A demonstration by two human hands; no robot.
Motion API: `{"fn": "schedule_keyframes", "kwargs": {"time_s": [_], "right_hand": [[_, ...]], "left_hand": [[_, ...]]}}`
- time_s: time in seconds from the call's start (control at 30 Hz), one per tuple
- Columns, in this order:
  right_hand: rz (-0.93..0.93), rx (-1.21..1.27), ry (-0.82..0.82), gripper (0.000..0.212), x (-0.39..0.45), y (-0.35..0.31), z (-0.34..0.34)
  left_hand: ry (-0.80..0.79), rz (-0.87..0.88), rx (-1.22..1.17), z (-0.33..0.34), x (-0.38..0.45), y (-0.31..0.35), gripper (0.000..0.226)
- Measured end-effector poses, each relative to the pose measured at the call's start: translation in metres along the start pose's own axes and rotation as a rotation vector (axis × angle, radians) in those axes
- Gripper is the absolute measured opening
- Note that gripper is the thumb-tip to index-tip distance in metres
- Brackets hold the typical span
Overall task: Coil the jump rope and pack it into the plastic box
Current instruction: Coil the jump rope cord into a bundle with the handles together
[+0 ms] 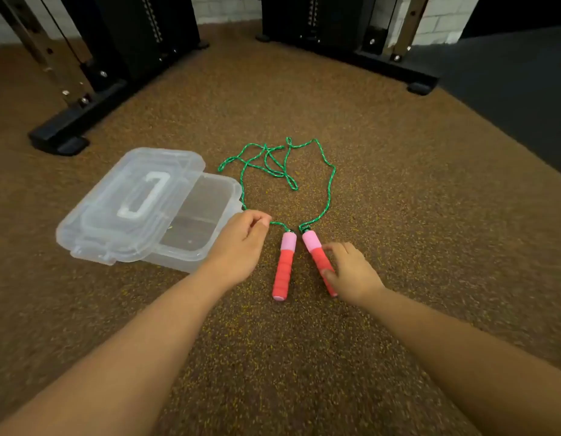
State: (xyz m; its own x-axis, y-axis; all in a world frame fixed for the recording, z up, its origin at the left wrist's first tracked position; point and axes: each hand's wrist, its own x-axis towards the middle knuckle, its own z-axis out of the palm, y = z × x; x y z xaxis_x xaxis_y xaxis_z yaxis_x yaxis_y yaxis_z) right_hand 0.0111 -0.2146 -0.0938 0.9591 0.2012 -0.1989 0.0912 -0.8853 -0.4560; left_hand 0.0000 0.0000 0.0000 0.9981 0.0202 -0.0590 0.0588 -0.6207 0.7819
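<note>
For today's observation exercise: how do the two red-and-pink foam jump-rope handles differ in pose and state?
The left handle lies untouched and nearly straight toward the viewer; the right handle slants and is gripped by the right hand. The left hand pinches the green rope instead. Both share colours and rest on the floor.

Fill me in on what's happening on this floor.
A person is starting to gather a jump rope with a green braided cord on the brown speckled floor. The left hand pinches the cord near the left red-and-pink foam handle; the right hand grips the other handle. The cord lies loose, not yet coiled. The clear plastic box sits open beside them, lid flipped back.
</note>
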Motion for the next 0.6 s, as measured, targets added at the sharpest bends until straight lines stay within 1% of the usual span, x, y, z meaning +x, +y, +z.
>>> {"fn": "schedule_keyframes", "kwargs": {"time_s": [0.07, 0.33, 0.5, 0.6], "right_hand": [[0.053, 0.0, -0.011, 0.054, 0.004, 0.0, 0.003], [0.154, -0.029, -0.052, 0.068, 0.019, -0.002, 0.029], [0.197, -0.087, -0.064, 0.063, 0.02, -0.001, 0.042], [0.268, -0.008, -0.053, 0.069, 0.02, 0.001, 0.04]], "left_hand": [[-0.02, -0.038, -0.001, 0.001, 0.001, -0.001, 0.03], [-0.039, -0.092, -0.013, 0.009, 0.004, -0.012, 0.031], [-0.066, -0.129, 0.002, 0.012, 0.002, -0.015, 0.032], [-0.085, -0.13, -0.026, 0.012, 0.002, -0.013, 0.032]]}}
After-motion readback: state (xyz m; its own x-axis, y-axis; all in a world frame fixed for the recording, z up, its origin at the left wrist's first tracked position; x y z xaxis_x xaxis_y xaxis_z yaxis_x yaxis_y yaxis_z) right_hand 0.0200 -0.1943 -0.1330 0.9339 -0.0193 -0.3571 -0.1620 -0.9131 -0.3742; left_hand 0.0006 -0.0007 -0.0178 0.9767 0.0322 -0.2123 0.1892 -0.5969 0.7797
